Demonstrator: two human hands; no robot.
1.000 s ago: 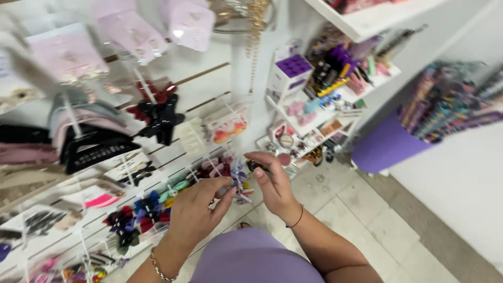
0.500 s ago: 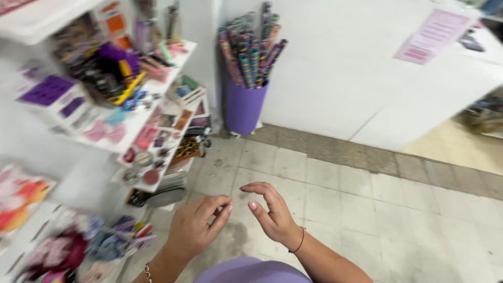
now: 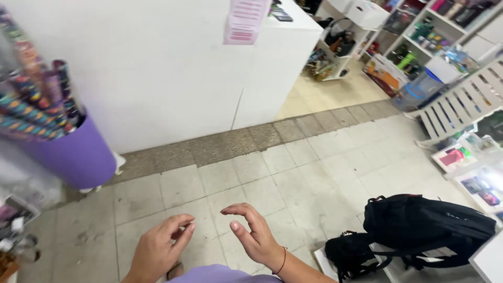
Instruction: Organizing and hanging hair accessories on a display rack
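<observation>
While empty — hands (image 3: 209, 238) half-curled.

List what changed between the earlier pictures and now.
The view swung right, away from the wall of hair accessories, past the purple bucket of rolled paper, to the tiled floor and a black backpack. The left hand and right hand left the clips and now hang over the floor. They stayed close together, fingers curled.

Lilac top (image 3: 220, 274), thin red wrist cord (image 3: 281, 260), bare forearms
</observation>
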